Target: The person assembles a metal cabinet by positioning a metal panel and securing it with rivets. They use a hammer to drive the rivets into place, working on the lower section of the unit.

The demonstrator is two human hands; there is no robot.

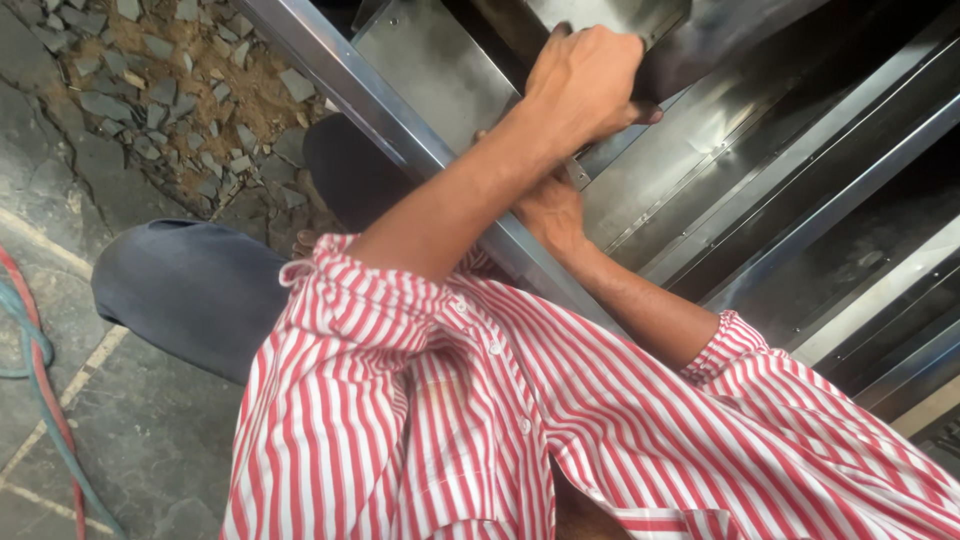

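Gripping the edge of a folded stainless-steel sheet panel point(610, 40), the left hand point(585, 85) is closed over it, fingers curled out of sight behind the metal. Just below that grip, the right hand point(548, 208) rests against the steel frame rail point(400, 130); whether it grasps anything cannot be told. Further out lie stepped steel channels point(800, 190), and behind the arms a stone floor point(60, 190) with coloured hoses point(35, 370).

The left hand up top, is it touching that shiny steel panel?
Touching. The head view shows the left hand with its fingers curled over the edge of the steel panel, no gap between them.
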